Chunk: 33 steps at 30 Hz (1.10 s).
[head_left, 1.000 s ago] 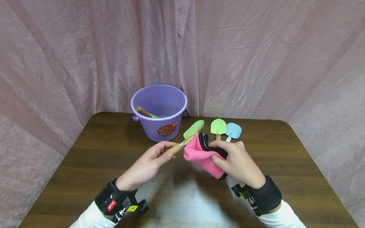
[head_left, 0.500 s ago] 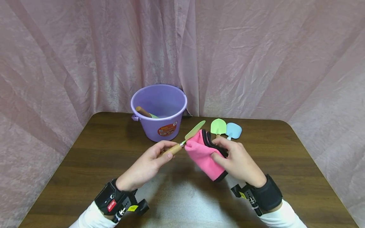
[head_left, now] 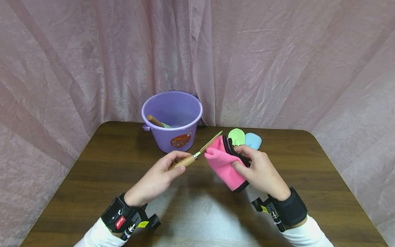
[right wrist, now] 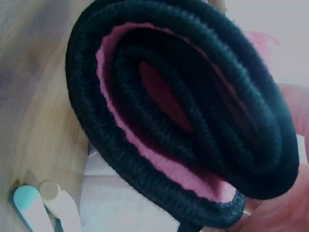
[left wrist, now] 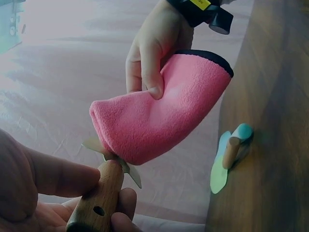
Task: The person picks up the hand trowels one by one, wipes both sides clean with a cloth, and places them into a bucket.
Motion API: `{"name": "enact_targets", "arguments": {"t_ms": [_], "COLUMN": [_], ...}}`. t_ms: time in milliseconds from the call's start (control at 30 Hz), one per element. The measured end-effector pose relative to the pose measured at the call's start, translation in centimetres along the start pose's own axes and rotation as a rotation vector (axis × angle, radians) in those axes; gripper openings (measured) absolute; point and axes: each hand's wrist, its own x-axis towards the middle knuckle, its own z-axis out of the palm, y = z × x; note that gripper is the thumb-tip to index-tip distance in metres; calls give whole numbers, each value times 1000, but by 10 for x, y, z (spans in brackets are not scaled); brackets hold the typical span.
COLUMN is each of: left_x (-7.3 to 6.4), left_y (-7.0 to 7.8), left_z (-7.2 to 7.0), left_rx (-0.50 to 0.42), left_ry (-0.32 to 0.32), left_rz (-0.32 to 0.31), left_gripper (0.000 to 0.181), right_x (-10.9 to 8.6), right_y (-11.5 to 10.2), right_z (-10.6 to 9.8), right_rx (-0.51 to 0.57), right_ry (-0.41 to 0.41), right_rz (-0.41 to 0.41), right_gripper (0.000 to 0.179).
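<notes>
My left hand [head_left: 160,175] grips the wooden handle of a small green trowel [head_left: 186,161], its blade pointing up and away to the right. In the left wrist view, the thumb and fingers wrap the handle [left wrist: 99,198]. A folded pink cloth [head_left: 223,164] with black edging is pinched in my right hand [head_left: 260,169], thumb on the near side. The cloth's left end overlaps the trowel blade in the head and left wrist views. Its layered black edge [right wrist: 159,116] fills much of the right wrist view.
A purple bucket [head_left: 157,139] stands at the back left of the wooden table [head_left: 102,178], with a wooden-handled green tool [head_left: 155,121] inside. Behind the cloth lie a green shovel [head_left: 237,136] and a blue shovel [head_left: 253,140]. A pink curtain [head_left: 262,68] hangs behind.
The trowel has turned in my left hand, so its blade now shows nearly edge-on. My right hand has shifted the cloth slightly up and to the right along the blade.
</notes>
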Motion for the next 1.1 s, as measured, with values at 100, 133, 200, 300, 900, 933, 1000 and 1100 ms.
{"name": "enact_targets", "arguments": {"t_ms": [100, 133, 200, 300, 900, 933, 1000, 1100], "left_x": [1, 1, 1, 1, 0, 0, -1, -3], "left_y": [-1, -1, -1, 0, 3, 3, 5, 8], "left_z": [-1, -1, -2, -4, -13, -14, -15, -17], "left_rx": [-11, -13, -9, 9, 113, 118, 125, 128], "left_ry": [-2, 0, 1, 7, 40, 42, 46, 45], "left_rz": [0, -4, -3, 1, 25, 23, 22, 30], "left_gripper": [33, 33, 33, 33, 32, 32, 32, 33], "right_x": [1, 1, 1, 1, 2, 2, 2, 2], "right_y": [1, 1, 2, 3, 6, 6, 6, 7], "right_z": [-2, -2, -4, -6, -11, -11, -11, -11], "right_rx": [11, 17, 20, 16, 23, 21, 16, 10], "right_ry": [13, 15, 22, 37, 109, 116, 131, 147], "right_rz": [14, 24, 41, 69, 150, 149, 150, 158], "right_gripper": [26, 26, 25, 24, 24, 24, 23, 23]}}
